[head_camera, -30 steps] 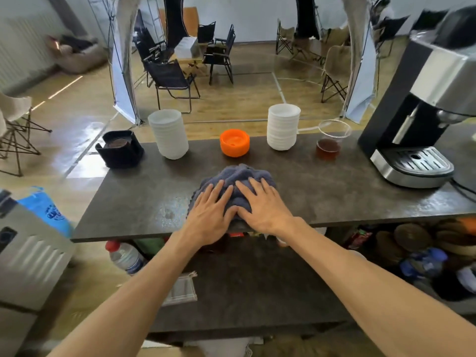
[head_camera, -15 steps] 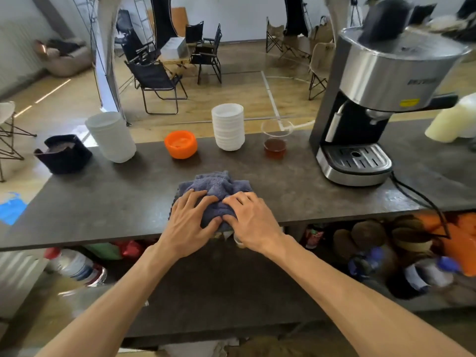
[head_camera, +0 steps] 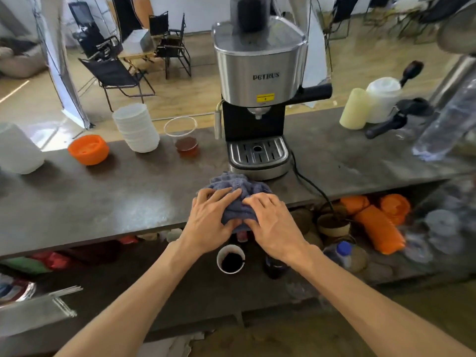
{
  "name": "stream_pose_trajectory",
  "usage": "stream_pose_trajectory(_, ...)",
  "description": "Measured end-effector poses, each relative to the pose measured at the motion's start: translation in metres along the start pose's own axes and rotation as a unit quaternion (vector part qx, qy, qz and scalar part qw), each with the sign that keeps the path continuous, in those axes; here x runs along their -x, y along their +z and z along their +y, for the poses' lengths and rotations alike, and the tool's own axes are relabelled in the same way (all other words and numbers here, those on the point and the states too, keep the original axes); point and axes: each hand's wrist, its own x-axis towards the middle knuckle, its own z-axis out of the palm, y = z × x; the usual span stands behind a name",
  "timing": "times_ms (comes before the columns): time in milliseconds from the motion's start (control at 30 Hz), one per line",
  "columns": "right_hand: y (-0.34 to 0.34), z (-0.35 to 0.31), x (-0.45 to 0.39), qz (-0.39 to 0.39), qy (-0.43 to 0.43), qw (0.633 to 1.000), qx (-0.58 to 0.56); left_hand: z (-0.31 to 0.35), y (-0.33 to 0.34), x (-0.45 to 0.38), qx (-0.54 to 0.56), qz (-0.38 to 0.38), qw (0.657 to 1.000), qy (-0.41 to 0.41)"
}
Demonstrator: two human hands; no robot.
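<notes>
Cloth (head_camera: 239, 182) on dark counter (head_camera: 103, 197), wooden floor (head_camera: 203, 99)

nubby blue cloth (head_camera: 238, 193), matt stone-look counter (head_camera: 103, 191), glossy brushed-metal coffee machine (head_camera: 258, 73).

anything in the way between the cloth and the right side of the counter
Yes. The left hand and right hand hold the cloth directly, but the black power cord of the coffee machine crosses the counter just right of it and drops over the front edge. The machine stands close behind the cloth.

Cloth (head_camera: 231, 182) before coffee machine (head_camera: 257, 73) (on counter (head_camera: 103, 197)); bowls (head_camera: 136, 130) left.
</notes>
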Motion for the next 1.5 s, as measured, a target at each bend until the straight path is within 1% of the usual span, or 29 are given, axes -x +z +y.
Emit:
stream_pose_trajectory(100, -0.015, 0.012, 0.011, 0.008, 0.02, 1.0, 0.012, 0.026, 0.01, -0.008, 0.007, 0.011, 1.0, 0.024)
stream_pose_trajectory(167, -0.027, 0.018, 0.019, -0.002, 0.034, 0.999, 0.008, 0.042, 0.012, -0.013, 0.014, 0.008, 0.999, 0.05)
stream_pose_trajectory(267, -0.053, 0.027, 0.03, -0.007, 0.077, 0.995, -0.06, 0.065, 0.003, -0.021, 0.055, -0.012, 0.996, 0.071)
stream_pose_trajectory(333, -0.072, 0.031, 0.038, 0.024, 0.094, 0.989, -0.114, 0.081, -0.005, -0.025, 0.098, -0.006, 0.993, 0.073)
stream_pose_trajectory(400, -0.095, 0.033, 0.042, 0.085, 0.087, 0.983, -0.14, 0.101, -0.012, -0.032, 0.141, 0.04, 0.987, 0.07)
stream_pose_trajectory(500, -0.131, 0.043, 0.034, 0.169, 0.088, 0.971, -0.147, 0.136, -0.024, -0.057, 0.221, 0.102, 0.968, 0.06)
stream_pose_trajectory(567, -0.152, 0.063, 0.018, 0.194, 0.086, 0.968, -0.136, 0.157, -0.028, -0.086, 0.237, 0.118, 0.963, 0.059)
stream_pose_trajectory(600, -0.161, 0.076, 0.006, 0.192, 0.087, 0.968, -0.134, 0.165, -0.026, -0.105, 0.234, 0.117, 0.964, 0.055)
stream_pose_trajectory(667, -0.171, 0.108, -0.02, 0.148, 0.116, 0.973, -0.134, 0.175, -0.016, -0.141, 0.225, 0.082, 0.97, 0.037)
stream_pose_trajectory(733, -0.17, 0.145, -0.042, 0.062, 0.176, 0.975, -0.121, 0.176, 0.006, -0.166, 0.209, 0.011, 0.978, 0.006)
stream_pose_trajectory(767, -0.164, 0.162, -0.048, 0.023, 0.208, 0.972, -0.102, 0.173, 0.019, -0.171, 0.19, -0.011, 0.982, -0.01)
stream_pose_trajectory(800, -0.156, 0.177, -0.051, -0.002, 0.231, 0.97, -0.077, 0.169, 0.031, -0.174, 0.169, -0.013, 0.985, -0.026)
stream_pose_trajectory(833, -0.149, 0.189, -0.051, -0.012, 0.241, 0.969, -0.048, 0.166, 0.04, -0.176, 0.154, 0.002, 0.987, -0.045)
stream_pose_trajectory(867, -0.142, 0.197, -0.05, -0.005, 0.235, 0.972, -0.022, 0.165, 0.047, -0.18, 0.151, 0.027, 0.986, -0.062)
stream_pose_trajectory(933, -0.13, 0.205, -0.051, 0.02, 0.192, 0.981, 0.013, 0.165, 0.059, -0.193, 0.143, 0.059, 0.986, -0.065)
stream_pose_trajectory(967, -0.124, 0.205, -0.052, 0.019, 0.171, 0.985, 0.027, 0.168, 0.065, -0.201, 0.117, 0.047, 0.991, -0.044)
stream_pose_trajectory(1033, -0.113, 0.206, -0.057, -0.011, 0.134, 0.988, 0.069, 0.173, 0.081, -0.212, 0.041, -0.028, 0.999, -0.012)
stream_pose_trajectory(1067, -0.106, 0.209, -0.06, -0.027, 0.122, 0.988, 0.092, 0.174, 0.09, -0.214, 0.003, -0.064, 0.998, -0.017)
stream_pose_trajectory(1100, -0.101, 0.212, -0.063, -0.04, 0.117, 0.986, 0.108, 0.175, 0.097, -0.216, -0.029, -0.085, 0.996, -0.03)
stream_pose_trajectory(1167, -0.095, 0.223, -0.073, -0.047, 0.12, 0.985, 0.118, 0.174, 0.105, -0.222, -0.058, -0.083, 0.993, -0.058)
stream_pose_trajectory(1300, -0.094, 0.234, -0.105, -0.06, 0.13, 0.982, 0.126, 0.168, 0.106, -0.249, -0.029, -0.072, 0.99, -0.118)
stream_pose_trajectory(1400, -0.091, 0.238, -0.13, -0.082, 0.141, 0.979, 0.119, 0.158, 0.11, -0.269, -0.033, -0.068, 0.987, -0.141)
stream_pose_trajectory(1500, -0.09, 0.24, -0.145, -0.096, 0.15, 0.978, 0.105, 0.148, 0.111, -0.288, -0.05, -0.084, 0.984, -0.152)
